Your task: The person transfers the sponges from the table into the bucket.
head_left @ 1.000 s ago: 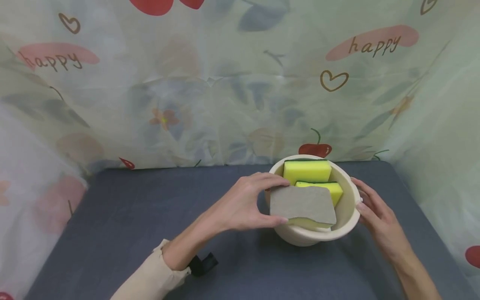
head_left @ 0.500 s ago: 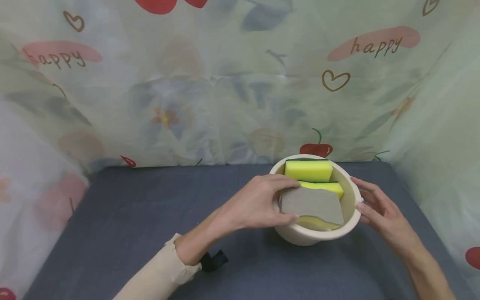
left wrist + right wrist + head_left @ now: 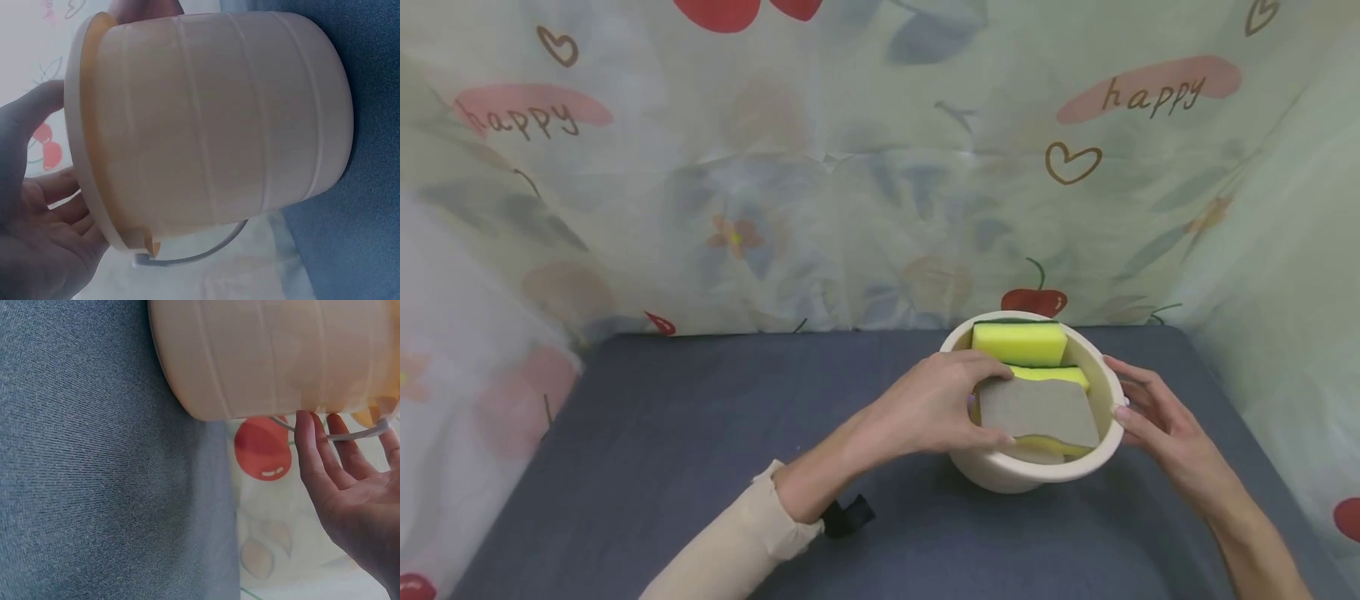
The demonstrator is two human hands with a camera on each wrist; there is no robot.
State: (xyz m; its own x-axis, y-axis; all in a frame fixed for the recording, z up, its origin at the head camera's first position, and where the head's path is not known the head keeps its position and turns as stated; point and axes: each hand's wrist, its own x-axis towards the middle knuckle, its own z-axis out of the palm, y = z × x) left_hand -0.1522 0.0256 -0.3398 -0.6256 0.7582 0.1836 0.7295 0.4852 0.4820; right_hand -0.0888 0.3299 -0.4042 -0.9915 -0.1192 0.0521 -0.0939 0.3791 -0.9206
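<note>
A cream plastic bucket [image 3: 1000,471] stands on the dark blue cloth. My left hand [image 3: 976,400] pinches a sponge [image 3: 1037,410], grey scouring side up, by its left edge, and the sponge lies low inside the bucket. Behind it, two yellow sponges [image 3: 1018,343] stand in the bucket. My right hand [image 3: 1129,402] touches the bucket's right side with straight fingers. In the left wrist view the bucket wall [image 3: 206,119] fills the frame, with my palm [image 3: 37,244] by the rim. In the right wrist view my fingertips [image 3: 309,434] touch the bucket [image 3: 269,356] near its thin handle [image 3: 356,435].
The blue cloth [image 3: 700,467] covers the table, with free room left of the bucket. A printed curtain [image 3: 850,167] walls in the back and both sides. A black strap [image 3: 848,517] sits at my left wrist.
My left hand has carried the grey-topped sponge to the right and down, from over the bucket's near rim to inside it. The right hand has stayed at the bucket's side.
</note>
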